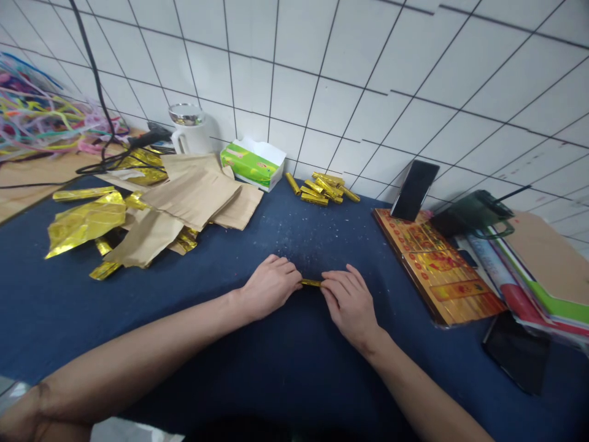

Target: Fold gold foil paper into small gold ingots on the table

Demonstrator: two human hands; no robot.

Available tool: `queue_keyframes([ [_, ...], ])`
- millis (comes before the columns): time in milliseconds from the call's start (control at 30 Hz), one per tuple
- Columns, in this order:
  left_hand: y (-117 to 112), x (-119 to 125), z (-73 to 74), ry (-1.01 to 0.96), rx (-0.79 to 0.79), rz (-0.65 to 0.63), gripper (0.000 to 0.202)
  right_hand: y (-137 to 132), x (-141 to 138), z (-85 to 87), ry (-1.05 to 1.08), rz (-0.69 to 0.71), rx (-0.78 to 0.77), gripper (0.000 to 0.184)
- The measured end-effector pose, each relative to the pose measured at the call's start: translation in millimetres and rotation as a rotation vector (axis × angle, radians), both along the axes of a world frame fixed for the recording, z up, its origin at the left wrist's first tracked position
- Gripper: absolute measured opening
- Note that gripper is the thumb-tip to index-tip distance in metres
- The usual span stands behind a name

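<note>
A thin gold foil roll (311, 283) lies crosswise between my two hands over the blue tabletop (285, 362). My left hand (271, 285) is closed on its left end, fingers bent over it. Its right end sits in the fingertips of my right hand (348, 301), which pinches it. Only the short middle stretch of the roll shows; my fingers hide both ends. Beyond my hands, by the wall, rests a small pile of similar gold rolls (326, 187).
Brown paper pieces (184, 190) and gold foil sheets (87, 224) lie at left. A white mug (191, 138) and a green tissue box (253, 162) stand behind. At right are an orange-gold pack (446, 270), an upright phone (414, 190), a dark green cup (473, 212) and stacked folders (547, 264).
</note>
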State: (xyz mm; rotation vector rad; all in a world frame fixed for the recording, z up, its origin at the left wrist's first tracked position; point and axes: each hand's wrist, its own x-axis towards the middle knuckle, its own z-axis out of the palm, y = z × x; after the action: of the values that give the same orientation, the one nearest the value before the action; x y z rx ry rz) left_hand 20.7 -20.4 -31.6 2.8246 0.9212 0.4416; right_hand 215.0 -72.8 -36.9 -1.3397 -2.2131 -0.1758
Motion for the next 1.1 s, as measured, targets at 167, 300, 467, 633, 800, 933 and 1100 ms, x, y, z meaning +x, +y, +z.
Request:
queue_keyframes([
  [167, 0, 0, 2.8, 0.059, 0.048, -0.018, 0.017, -1, 0, -1.8, -0.052, -0.013, -0.033, 0.016],
  [300, 0, -1, 7.1, 0.107, 0.011, -0.003, 0.014, -3, -1, -1.9, -0.076, -0.012, -0.089, 0.013],
  [467, 1, -2, 8.0, 0.096, -0.068, 0.015, 0.022, -3, -1, -2.3, -0.033, 0.003, -0.131, 0.011],
  [633, 2, -1, 9.1, -0.035, -0.121, 0.096, 0.023, 3, 2, -3.8, 0.069, -0.018, -0.119, 0.012],
  [800, -1, -4, 15.1, -0.192, 0.032, 0.152, 0.016, 9, 2, -1.8, 0.128, -0.056, -0.164, 0.015],
  [933, -4, -4, 13.5, -0.029, 0.129, -0.065, 0.022, 10, 2, -1.4, 0.147, -0.067, -0.186, 0.017],
  [1100, -4, -2, 7.1, 0.118, 0.104, -0.095, 0.016, 11, 2, -3.7, 0.147, -0.068, -0.181, 0.017],
])
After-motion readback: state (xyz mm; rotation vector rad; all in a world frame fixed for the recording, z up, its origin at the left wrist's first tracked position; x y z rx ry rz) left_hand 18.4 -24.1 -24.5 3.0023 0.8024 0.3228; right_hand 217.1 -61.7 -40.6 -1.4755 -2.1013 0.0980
